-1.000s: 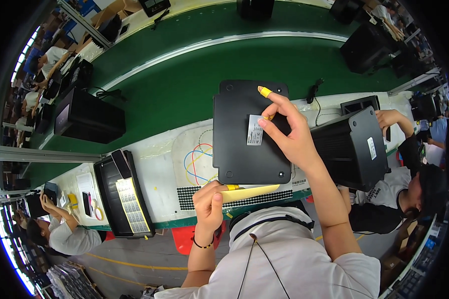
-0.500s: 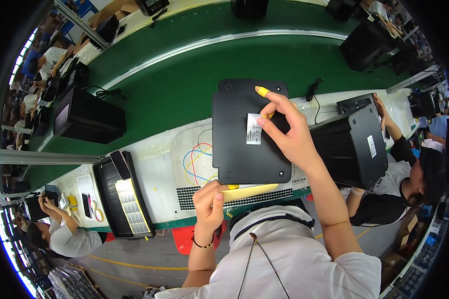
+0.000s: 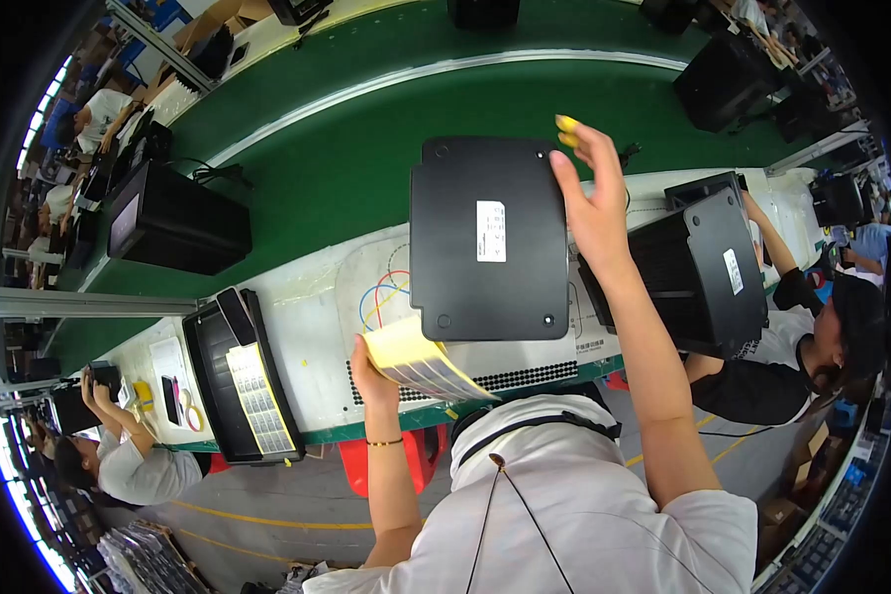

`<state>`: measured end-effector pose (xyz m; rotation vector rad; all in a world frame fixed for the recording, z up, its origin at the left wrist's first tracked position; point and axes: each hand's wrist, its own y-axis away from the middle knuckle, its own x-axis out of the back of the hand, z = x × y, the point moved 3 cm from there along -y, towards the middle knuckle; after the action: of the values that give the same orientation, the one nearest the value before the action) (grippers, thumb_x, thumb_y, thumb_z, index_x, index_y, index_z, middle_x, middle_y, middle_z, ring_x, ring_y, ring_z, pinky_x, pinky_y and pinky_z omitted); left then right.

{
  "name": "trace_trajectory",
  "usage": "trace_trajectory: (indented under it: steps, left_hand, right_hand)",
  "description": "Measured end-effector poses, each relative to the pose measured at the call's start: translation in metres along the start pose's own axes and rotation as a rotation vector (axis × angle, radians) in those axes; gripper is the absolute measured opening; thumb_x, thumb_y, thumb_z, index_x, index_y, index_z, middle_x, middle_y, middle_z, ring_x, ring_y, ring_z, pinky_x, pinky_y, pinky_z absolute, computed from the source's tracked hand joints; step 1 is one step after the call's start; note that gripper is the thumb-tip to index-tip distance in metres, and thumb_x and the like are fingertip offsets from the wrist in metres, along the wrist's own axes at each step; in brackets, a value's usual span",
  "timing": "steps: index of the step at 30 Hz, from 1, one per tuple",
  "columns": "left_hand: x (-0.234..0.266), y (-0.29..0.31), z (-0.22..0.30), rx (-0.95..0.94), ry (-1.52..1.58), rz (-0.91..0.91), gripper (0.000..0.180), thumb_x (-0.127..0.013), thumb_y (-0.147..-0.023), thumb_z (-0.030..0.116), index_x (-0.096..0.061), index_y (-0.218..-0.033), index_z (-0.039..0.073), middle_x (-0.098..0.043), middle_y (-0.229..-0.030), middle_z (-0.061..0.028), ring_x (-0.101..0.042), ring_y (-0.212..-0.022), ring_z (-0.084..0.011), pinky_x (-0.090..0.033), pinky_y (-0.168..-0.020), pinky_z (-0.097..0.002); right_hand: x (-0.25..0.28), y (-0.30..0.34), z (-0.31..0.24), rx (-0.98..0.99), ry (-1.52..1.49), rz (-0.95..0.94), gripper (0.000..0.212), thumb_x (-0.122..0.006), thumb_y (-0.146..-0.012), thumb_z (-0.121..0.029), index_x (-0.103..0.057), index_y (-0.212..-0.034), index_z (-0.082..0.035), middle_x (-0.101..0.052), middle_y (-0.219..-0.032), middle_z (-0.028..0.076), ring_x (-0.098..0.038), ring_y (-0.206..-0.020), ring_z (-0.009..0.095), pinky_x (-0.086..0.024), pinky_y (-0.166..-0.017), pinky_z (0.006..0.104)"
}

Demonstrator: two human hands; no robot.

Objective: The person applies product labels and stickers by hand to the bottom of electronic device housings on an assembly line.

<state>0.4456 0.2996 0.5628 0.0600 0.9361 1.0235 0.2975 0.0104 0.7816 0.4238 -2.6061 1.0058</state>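
A black box-shaped device (image 3: 445, 267) stands before me with its flat panel facing up. A white label (image 3: 490, 232) lies flat near the middle of that panel. My right hand (image 3: 596, 203) is at the panel's upper right edge, thumb against or just over the rim, fingers apart and holding nothing. Yellow finger cots cover two of its fingertips. Left of the device's near corner, my left hand (image 3: 374, 381) pinches a yellow-backed label sheet (image 3: 401, 351), which curves toward me and shows rows of labels on its lower part.
A black tray (image 3: 289, 396) with another label sheet (image 3: 259, 396) and a phone (image 3: 236, 319) is at the left. Another black device (image 3: 698, 277) stands close on the right, with a co-worker (image 3: 812, 346) beside it. Beyond the white worktop runs a green conveyor (image 3: 346, 158) carrying a black device (image 3: 178, 220).
My right hand has left the label and moved right to the panel's edge. My left hand has shifted left, turning the label sheet into view. The device appears slightly higher and further left.
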Motion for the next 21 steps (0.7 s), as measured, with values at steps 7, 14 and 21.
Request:
trace_trajectory:
  steps: [7,14,21]
  left_hand:
    - [0.1,-0.017,-0.012,-0.431,-0.462,0.699,0.054,-0.04,-0.101,0.04,-0.041,-0.132,-0.004,-0.045,-0.135,-0.018,-0.046,-0.121,-0.0306,-0.036,-0.103,-0.042]
    - [0.047,0.059,-0.071,-0.862,-1.548,-0.059,0.034,-0.063,-0.08,0.01,-0.056,-0.112,0.0,-0.056,-0.114,-0.0201,-0.051,-0.109,-0.038,-0.037,-0.097,-0.0464]
    - [0.048,0.09,-0.136,-0.84,-1.867,-0.627,0.042,-0.057,-0.08,0.007,-0.053,-0.122,-0.002,-0.055,-0.119,-0.0148,-0.05,-0.113,-0.0331,-0.037,-0.103,-0.0446]
  right_hand:
    - [0.039,0.186,0.108,-0.209,0.218,-0.273,0.015,-0.059,-0.085,-0.004,-0.063,-0.099,-0.001,-0.063,-0.088,0.015,-0.061,-0.089,0.028,-0.048,-0.08,0.0364]
    - [0.084,0.334,0.154,-0.055,0.551,-0.708,0.023,-0.058,-0.081,-0.006,-0.064,-0.104,-0.006,-0.06,-0.103,0.009,-0.056,-0.101,0.029,-0.047,-0.087,0.0409]
    - [0.087,0.349,0.152,0.042,0.575,-0.677,0.016,-0.058,-0.08,-0.009,-0.063,-0.096,-0.008,-0.057,-0.097,0.006,-0.056,-0.099,0.026,-0.045,-0.089,0.039]
